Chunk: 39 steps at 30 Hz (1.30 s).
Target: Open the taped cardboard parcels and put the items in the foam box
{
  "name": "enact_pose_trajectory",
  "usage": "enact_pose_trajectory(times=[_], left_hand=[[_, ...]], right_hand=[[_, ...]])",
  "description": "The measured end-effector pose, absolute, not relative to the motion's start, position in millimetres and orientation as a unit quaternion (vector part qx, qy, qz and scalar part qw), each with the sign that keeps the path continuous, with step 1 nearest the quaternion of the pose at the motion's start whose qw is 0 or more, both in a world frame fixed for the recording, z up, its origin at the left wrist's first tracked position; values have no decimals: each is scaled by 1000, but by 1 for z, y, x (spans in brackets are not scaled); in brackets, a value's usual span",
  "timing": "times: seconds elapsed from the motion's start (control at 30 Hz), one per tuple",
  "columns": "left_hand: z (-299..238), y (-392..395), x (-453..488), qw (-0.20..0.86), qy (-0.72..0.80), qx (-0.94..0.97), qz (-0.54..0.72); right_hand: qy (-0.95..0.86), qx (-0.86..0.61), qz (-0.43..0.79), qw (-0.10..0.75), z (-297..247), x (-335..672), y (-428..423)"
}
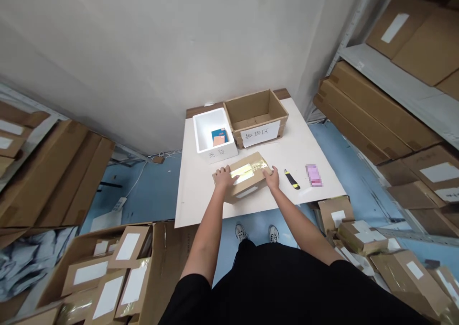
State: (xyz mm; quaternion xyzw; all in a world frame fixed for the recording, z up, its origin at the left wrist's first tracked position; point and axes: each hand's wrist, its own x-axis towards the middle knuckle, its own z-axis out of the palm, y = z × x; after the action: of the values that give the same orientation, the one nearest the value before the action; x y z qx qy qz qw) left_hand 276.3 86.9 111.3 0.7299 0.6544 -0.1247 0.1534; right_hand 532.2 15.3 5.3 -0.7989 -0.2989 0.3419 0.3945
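A taped cardboard box point(247, 174) with a white label on top lies near the front of the white table point(199, 191). My left hand point(224, 178) holds its left end, thumb reaching over the top. At the right end, my right hand point(271, 178) grips the corner, with some fingers hidden behind the side. Shiny tape runs across the top. To the right of the box are a black and yellow utility knife point(292, 179) and a blurred pink item point(314, 175).
Behind the box stand a white foam box point(217, 154) holding blue and orange items, and an open cardboard bin point(261, 133) with a handwritten sign. A large carton point(155, 267) of parcels is at lower left. Shelves point(394, 71) with boxes flank the table; more parcels point(401, 267) lie lower right.
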Motion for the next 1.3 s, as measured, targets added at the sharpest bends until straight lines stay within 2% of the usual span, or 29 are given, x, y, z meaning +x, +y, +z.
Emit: enact_pose_trajectory(times=[0.1, 0.2, 0.37, 0.53, 0.73, 0.93, 1.17, 1.3], left_hand=[[108, 59, 251, 164, 710, 678, -101], [103, 39, 236, 177, 748, 634, -85], [94, 34, 244, 193, 763, 613, -70], [97, 35, 245, 205, 739, 638, -63], [114, 47, 208, 342, 656, 672, 24], [113, 46, 176, 337, 668, 659, 80], [104, 43, 153, 301, 715, 619, 119], [98, 33, 162, 223, 689, 676, 135]], right_hand=[[-299, -790, 366, 390, 11, 524, 70], [-323, -788, 392, 348, 20, 498, 115], [-341, -805, 373, 311, 28, 466, 147], [-356, -799, 365, 318, 37, 464, 144], [-398, -771, 354, 348, 48, 436, 111], [-444, -772, 332, 310, 54, 411, 83], [-350, -648, 502, 454, 73, 470, 77], [-338, -671, 471, 462, 65, 505, 62]])
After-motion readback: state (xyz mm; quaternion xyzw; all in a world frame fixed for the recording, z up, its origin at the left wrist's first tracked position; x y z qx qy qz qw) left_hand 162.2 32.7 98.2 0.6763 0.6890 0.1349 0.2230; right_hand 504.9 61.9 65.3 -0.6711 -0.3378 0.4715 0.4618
